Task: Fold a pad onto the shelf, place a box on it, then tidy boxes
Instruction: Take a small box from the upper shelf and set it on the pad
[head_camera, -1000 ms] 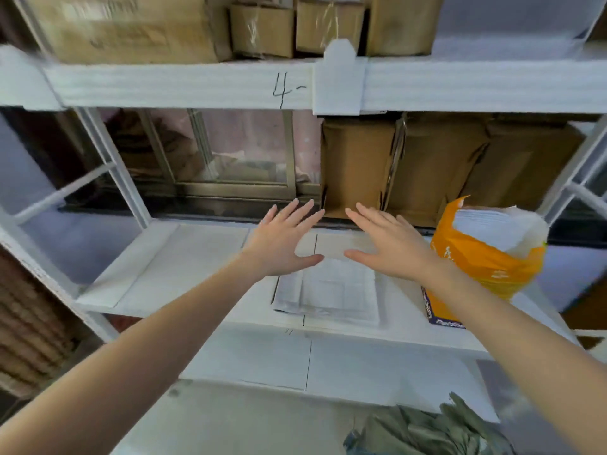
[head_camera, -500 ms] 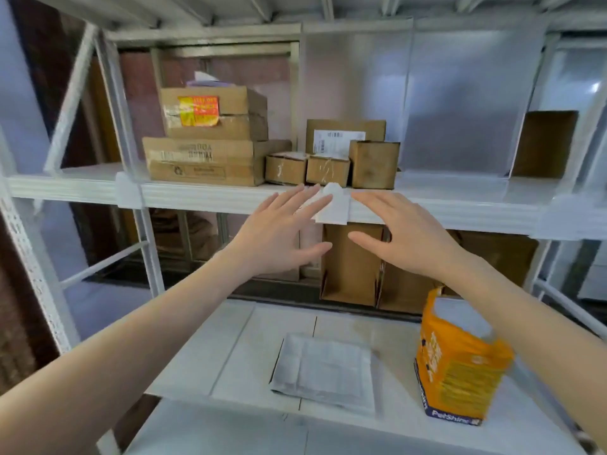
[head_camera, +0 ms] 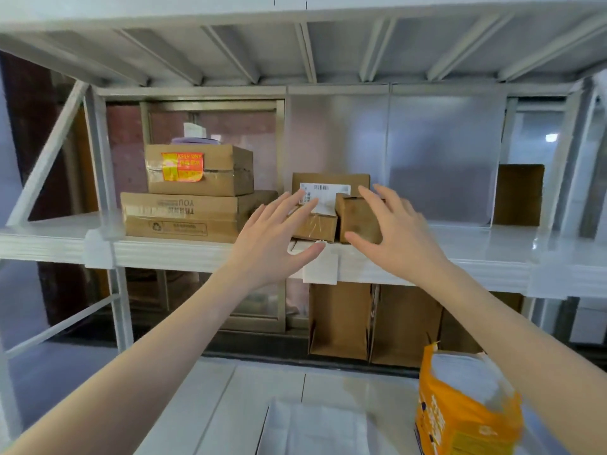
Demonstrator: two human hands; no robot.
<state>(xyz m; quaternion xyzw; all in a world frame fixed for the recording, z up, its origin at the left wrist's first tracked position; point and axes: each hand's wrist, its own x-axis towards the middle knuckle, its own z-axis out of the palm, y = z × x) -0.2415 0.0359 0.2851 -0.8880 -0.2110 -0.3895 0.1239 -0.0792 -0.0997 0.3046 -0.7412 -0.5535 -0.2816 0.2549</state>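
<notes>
- Nearest, bottom of view: folded pad lies flat on lower shelf, white on white, centre-front. Orange bag stands just beside it on the right, top open.
- Behind those, at back of lower shelf: brown cartons upright, side by side.
- Mid: both forearms reach up and fwd toward upper shelf. Left hand open, fingers spread, thumb out, holding nothing. Right hand same – spread, empty, palm turned inward.
- Hands face each other w/ a gap between; two small boxes sit in that gap, beyond the fingertips.
- Small box w/ tape: just past left fingertips, partly hidden by them. Can't tell if touching.
- 2nd small box: taller, upright, right beside the first; right fingers overlap its right edge in view – contact unclear.
- Key relation: boxes lie straight ahead, slightly above the wrists, at shelf front edge. Pair's long axis runs left-right, parallel to shelf edge, so a two-sided squeeze looks natural. Both hands about equally near; right maybe a touch closer to its box.
- Behind them: labelled box, standing against back panel.
- Far left: two big boxes stacked, top one w/ orange-red sticker.
- Far right, back: lone carton, well apart from the rest.
- Judgement: pad step looks done; box not yet on pad, pick-up about to start.
</notes>
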